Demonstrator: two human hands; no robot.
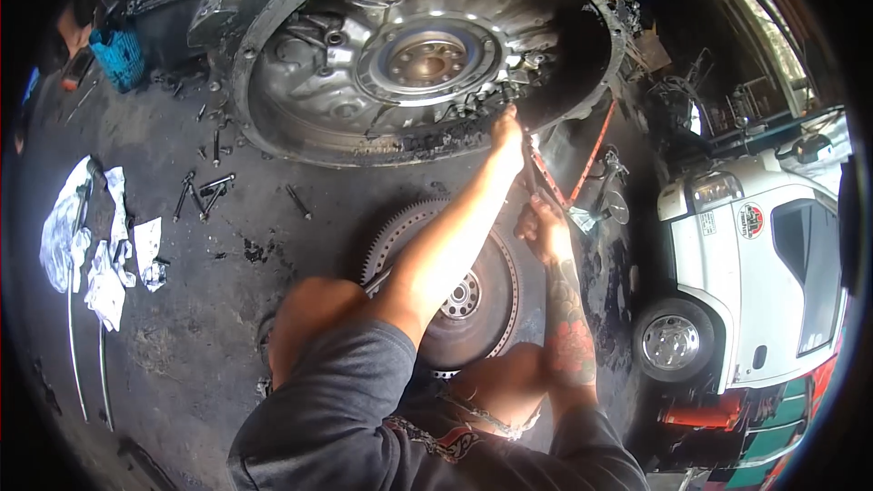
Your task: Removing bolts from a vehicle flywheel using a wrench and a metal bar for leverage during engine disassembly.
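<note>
I saw dark bolts (218, 184) scattered on the floor, then a round metal housing (364, 82) beyond a toothed disc (482, 305). My left hand (507, 129) was at the housing's lower edge; I couldn't tell its grip. A dark bar (529, 173) ran between hands, my right hand (544, 221) clamped around its near end. A white truck (746, 259) stood rightmost.

One bell housing (364, 68), one flywheel (486, 302), two pale rods (74, 355) and one truck (750, 264).
</note>
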